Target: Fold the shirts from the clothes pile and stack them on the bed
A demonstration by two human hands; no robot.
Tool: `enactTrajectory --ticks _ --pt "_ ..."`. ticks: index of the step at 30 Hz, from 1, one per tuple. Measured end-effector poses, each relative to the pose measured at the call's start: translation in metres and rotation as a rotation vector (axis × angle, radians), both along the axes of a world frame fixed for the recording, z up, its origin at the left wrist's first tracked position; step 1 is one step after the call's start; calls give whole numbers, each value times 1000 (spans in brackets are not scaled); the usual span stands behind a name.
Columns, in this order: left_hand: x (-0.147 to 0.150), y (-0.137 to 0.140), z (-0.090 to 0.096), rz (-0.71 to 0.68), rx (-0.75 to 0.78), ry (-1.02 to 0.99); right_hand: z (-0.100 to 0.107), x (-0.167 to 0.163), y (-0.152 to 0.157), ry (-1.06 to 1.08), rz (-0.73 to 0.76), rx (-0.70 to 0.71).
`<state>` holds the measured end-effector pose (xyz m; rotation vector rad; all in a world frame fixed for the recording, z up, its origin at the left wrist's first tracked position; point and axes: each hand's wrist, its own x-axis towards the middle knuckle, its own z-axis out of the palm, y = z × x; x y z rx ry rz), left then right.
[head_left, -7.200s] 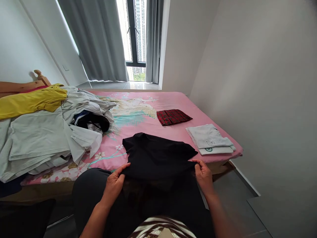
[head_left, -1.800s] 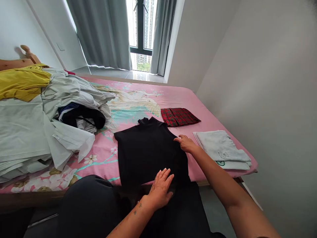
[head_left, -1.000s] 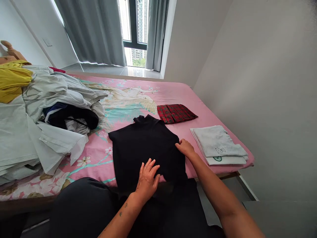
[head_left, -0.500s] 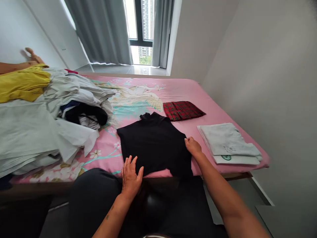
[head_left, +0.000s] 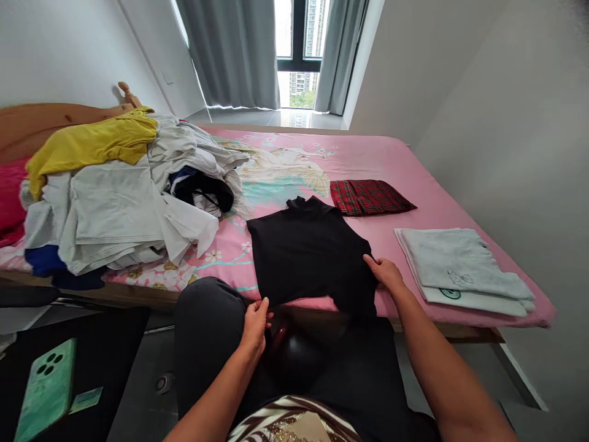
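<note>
A black high-necked top (head_left: 313, 255) lies spread on the pink bed sheet (head_left: 368, 156), its collar pointing away from me and its hem at the bed's front edge. My left hand (head_left: 256, 322) pinches the lower left corner of the hem. On the other side, my right hand (head_left: 384, 271) grips the top's right edge between thumb and fingers. Beyond the collar, to the right, rests a folded red plaid cloth (head_left: 370, 197). Folded white garments (head_left: 464, 270) are stacked to the right of my right hand.
A heap of white clothes (head_left: 115, 202) with a yellow garment (head_left: 96, 144) on top covers the bed's left side. A green phone (head_left: 46, 387) lies on a black surface at lower left. The wall (head_left: 519, 147) borders the bed's right side.
My left hand has gone from spread fingers over the hem to pinching its left corner. My right hand stays on the top's right edge. The view has turned left.
</note>
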<state>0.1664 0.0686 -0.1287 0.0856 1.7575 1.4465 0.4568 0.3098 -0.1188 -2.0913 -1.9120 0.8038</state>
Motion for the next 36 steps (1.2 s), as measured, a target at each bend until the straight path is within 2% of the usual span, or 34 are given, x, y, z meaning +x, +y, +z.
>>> enactTrajectory --ticks 4,7,11,15,21,25,28,31,34,36 --pt "-1 -1 -1 -39 66 -137 7 1 -33 202 31 -173" --pt "-4 -4 -2 -101 122 -187 7 6 -55 247 41 -212" --pt "-7 -6 -2 -112 123 -199 5 19 -74 158 -50 -97" --pt "-7 -2 -4 -115 90 -252 8 23 -81 122 -75 -34" --pt "-6 2 -11 -21 112 -301 15 0 -62 14 -75 88" --pt "-4 -1 -11 -9 143 -267 8 -12 -47 -79 -95 165" --pt "-3 -3 -10 -35 184 -286 -4 -8 -48 36 -157 248" --pt "0 -7 -8 -156 249 -389 -15 6 -62 224 -286 260" --pt "8 -13 -7 -286 174 -440 -19 18 -83 503 -348 149" --pt "16 -19 -2 -308 100 -357 -16 21 -93 687 -315 38"
